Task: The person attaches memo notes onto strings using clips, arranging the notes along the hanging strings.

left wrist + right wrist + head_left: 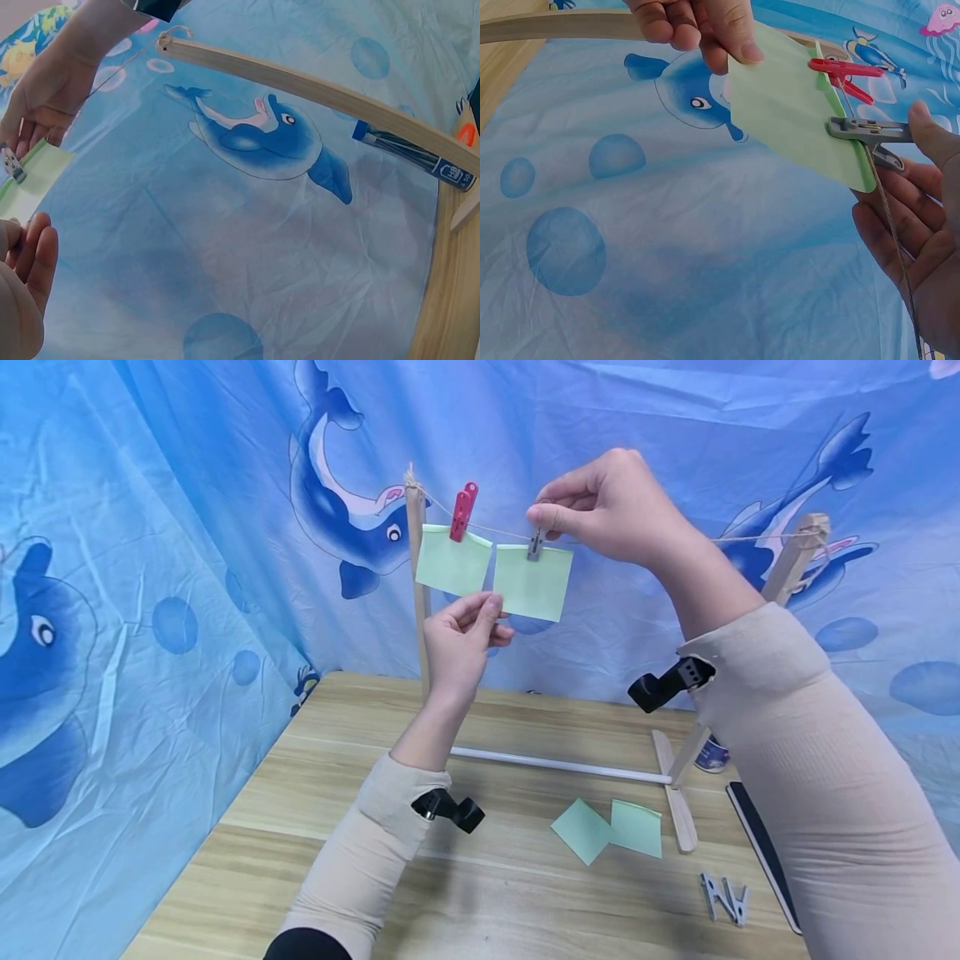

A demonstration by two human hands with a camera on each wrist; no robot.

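A string (757,537) runs between two wooden posts. From it hangs a green paper note (453,560), clipped by a red clothespin (463,512). Beside it, a second green note (532,583) has its top edge at the string, with a grey clothespin (870,130) over edge and string. My right hand (611,510) pinches this clothespin's handles between thumb and fingers. My left hand (465,639) pinches the second note's lower left corner, thumb in front, as the right wrist view also shows.
Two more green notes (636,828) lie on the wooden table (300,827), with grey clothespins (724,900) to their right. A white rod (562,766) joins the posts low down. A dark flat object (763,857) lies at the right edge; a dolphin-printed curtain (225,468) hangs behind.
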